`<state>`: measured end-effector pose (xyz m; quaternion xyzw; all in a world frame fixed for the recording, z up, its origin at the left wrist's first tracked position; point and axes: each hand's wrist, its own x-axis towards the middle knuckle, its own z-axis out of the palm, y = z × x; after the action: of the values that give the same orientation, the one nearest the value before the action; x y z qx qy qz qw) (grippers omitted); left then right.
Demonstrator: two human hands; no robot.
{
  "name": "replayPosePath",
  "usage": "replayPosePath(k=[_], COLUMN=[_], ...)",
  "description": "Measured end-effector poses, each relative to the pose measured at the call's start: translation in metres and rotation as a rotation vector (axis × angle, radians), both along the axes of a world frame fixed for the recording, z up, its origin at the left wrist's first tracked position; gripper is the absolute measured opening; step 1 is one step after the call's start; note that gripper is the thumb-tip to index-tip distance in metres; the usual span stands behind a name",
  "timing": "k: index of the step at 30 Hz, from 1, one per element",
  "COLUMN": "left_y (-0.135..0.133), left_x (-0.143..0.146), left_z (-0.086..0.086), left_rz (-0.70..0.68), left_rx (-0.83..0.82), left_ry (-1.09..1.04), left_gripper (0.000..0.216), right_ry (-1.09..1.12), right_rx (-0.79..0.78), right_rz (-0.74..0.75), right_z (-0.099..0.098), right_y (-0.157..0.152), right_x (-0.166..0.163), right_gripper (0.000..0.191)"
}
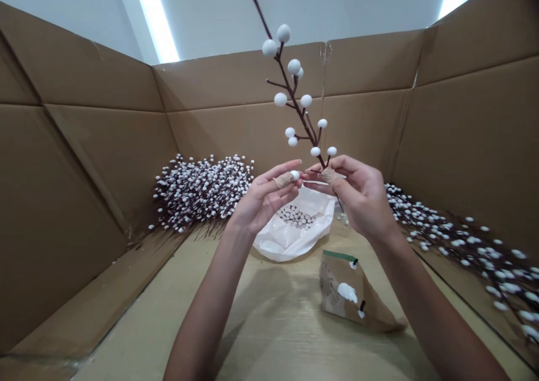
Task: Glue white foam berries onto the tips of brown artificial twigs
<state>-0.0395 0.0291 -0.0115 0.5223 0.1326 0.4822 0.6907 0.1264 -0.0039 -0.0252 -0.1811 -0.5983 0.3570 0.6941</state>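
Note:
A dark brown artificial branch [295, 103] with several white berry balls stands upright in front of me. My right hand [357, 195] pinches its lower stem, with tape wrapped on one finger. Close beside it, my left hand [265, 198] pinches a single white ball [295, 175] between taped finger and thumb, right next to the stem. Below both hands lies a white plastic bag [295, 232] holding several loose white balls.
Tall cardboard walls [84, 162] enclose the wooden tabletop [273, 325]. A pile of finished berry branches [202, 190] lies at the back left, more branches [463, 240] along the right. A brown cardboard piece with white glue blobs [349, 291] lies near my right forearm.

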Motion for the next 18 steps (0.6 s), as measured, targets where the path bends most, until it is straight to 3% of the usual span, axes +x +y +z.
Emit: replayPosePath(k=[7, 18], left_y=[0.0, -0.001], left_x=[0.008, 0.008], left_z=[-0.003, -0.005], left_rz=[0.099, 0.206], left_rx=[0.056, 0.159], left_ry=[-0.041, 0.052], left_gripper=[0.014, 0.011], right_ry=[-0.04, -0.158], right_rx=[0.055, 0.08], right_rz=[-0.092, -0.19], right_z=[0.002, 0.0], right_y=[-0.009, -0.012], right_x=[-0.007, -0.003], right_gripper=[0.011, 0.012])
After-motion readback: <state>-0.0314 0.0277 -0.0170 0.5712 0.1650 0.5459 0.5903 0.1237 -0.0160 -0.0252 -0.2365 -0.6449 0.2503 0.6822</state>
